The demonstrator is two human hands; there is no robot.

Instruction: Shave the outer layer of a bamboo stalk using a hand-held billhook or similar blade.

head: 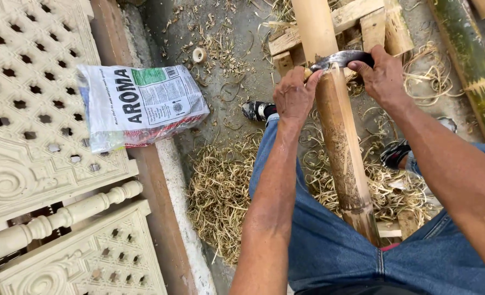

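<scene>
long tan bamboo pole (338, 128) leans from the lap to a wooden block (362, 16). left hand (294, 97) and right hand (383, 76) each grip closed on a curved dark steel blade (340, 58) laid across it. upper part looks scraped pale, lower part still blotchy; pale curled shavings (220, 194) cover the floor.

- An outdoor craft workshop for bamboo is shown.
- A bare concrete floor (237, 93) is seen, littered with heaps of bamboo shavings (220, 191).
- Bamboo poles (338, 125) and rough wooden offcuts (357, 22) are laid about.
- Carved cream lattice panels (29, 109) and a turned baluster (62, 218) are stacked alongside.
- A printed plastic sack (138, 104) is left lying on them.
</scene>
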